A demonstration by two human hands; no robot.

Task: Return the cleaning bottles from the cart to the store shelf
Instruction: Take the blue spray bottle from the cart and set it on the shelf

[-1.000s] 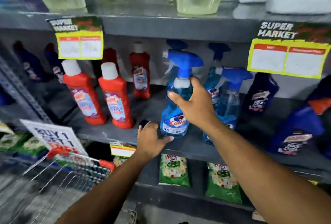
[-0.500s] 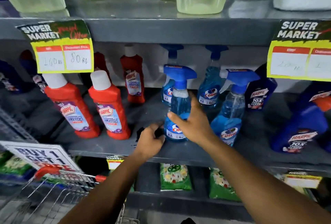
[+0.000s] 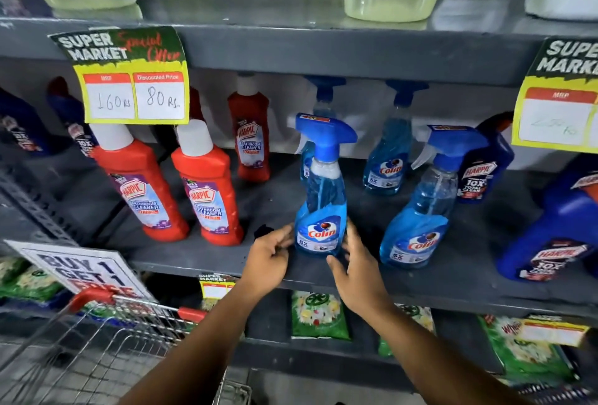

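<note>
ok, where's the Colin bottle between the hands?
Head view, centre: the Colin spray bottle stands on the middle shelf, near its front edge, right of the red Harpic bottles.

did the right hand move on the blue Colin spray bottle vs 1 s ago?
Yes. The right hand slid down from the neck of the blue Colin spray bottle to its base, near the grey metal shelf front edge.
</note>
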